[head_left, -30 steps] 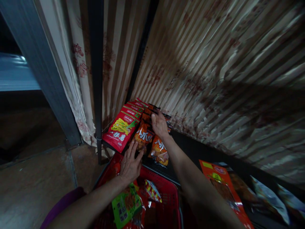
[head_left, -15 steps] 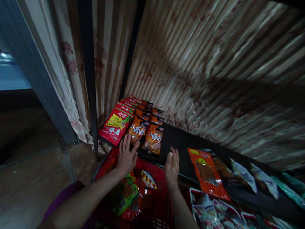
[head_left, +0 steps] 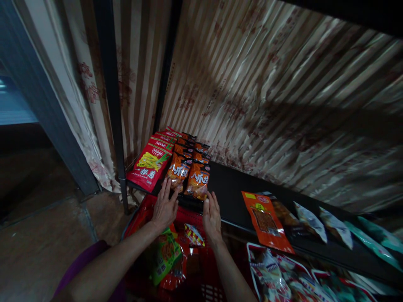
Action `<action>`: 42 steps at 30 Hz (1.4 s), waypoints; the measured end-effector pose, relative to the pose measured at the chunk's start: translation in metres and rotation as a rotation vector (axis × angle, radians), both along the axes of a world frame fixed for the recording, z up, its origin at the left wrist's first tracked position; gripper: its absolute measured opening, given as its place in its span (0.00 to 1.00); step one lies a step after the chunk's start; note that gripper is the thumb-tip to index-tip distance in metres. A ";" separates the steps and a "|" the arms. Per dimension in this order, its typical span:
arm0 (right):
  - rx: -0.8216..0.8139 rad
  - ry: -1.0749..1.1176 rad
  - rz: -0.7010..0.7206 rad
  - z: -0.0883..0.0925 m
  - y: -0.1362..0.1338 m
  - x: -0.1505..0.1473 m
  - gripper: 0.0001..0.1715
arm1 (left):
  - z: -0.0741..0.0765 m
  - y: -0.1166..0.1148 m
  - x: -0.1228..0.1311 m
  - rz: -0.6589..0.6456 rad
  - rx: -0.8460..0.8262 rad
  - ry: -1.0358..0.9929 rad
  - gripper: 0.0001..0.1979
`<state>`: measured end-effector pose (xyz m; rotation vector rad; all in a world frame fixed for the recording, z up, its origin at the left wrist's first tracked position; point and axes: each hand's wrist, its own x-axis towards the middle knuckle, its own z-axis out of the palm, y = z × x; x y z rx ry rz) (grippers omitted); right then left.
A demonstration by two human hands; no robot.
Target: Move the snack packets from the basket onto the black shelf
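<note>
Two rows of orange snack bags (head_left: 198, 181) lie overlapped on the black shelf (head_left: 228, 184). My left hand (head_left: 165, 207) rests its fingertips at the lower edge of the front bag in the left row (head_left: 179, 170), fingers stretched out. At the lower right corner of the other front bag is my right hand (head_left: 212, 216), its fingers straight; whether it touches the bag I cannot tell. Red snack bags (head_left: 147, 167) overlap in a row just left of the orange ones. Neither hand grips anything.
Below my arms stands a red basket (head_left: 189, 216) holding a green packet (head_left: 166, 256) and other packets. Farther right on the shelf lie an orange-red packet (head_left: 266, 220) and white packets (head_left: 310, 220). White-rimmed baskets (head_left: 250, 260) of snacks stand below. A dark post (head_left: 111, 96) rises at left.
My right hand has moved left, up to the corner of the right front orange bag. My left hand stays at the left front bag. The view has shifted slightly.
</note>
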<state>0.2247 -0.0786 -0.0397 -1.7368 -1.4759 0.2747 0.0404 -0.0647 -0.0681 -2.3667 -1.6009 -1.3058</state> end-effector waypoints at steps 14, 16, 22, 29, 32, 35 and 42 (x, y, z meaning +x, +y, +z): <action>0.040 -0.113 0.000 -0.020 0.003 -0.003 0.36 | -0.003 0.002 0.014 0.073 -0.071 0.059 0.28; 0.070 -0.150 -0.001 -0.024 0.004 -0.004 0.35 | -0.003 0.002 0.015 0.079 -0.070 0.064 0.27; 0.119 -0.232 -0.004 -0.029 0.007 -0.009 0.33 | -0.002 0.002 0.018 0.091 -0.039 0.063 0.28; 0.158 -0.260 -0.002 -0.031 0.009 -0.011 0.32 | 0.003 0.006 0.018 0.078 -0.004 0.026 0.28; 0.156 -0.261 0.015 -0.031 0.007 -0.011 0.33 | 0.003 0.007 0.017 0.072 -0.011 0.016 0.29; 0.186 -0.249 0.006 -0.026 0.004 -0.018 0.33 | 0.002 0.008 0.016 0.060 -0.011 0.006 0.29; 0.144 -0.016 0.209 0.020 0.024 -0.068 0.35 | -0.002 0.012 0.013 0.065 0.028 -0.010 0.30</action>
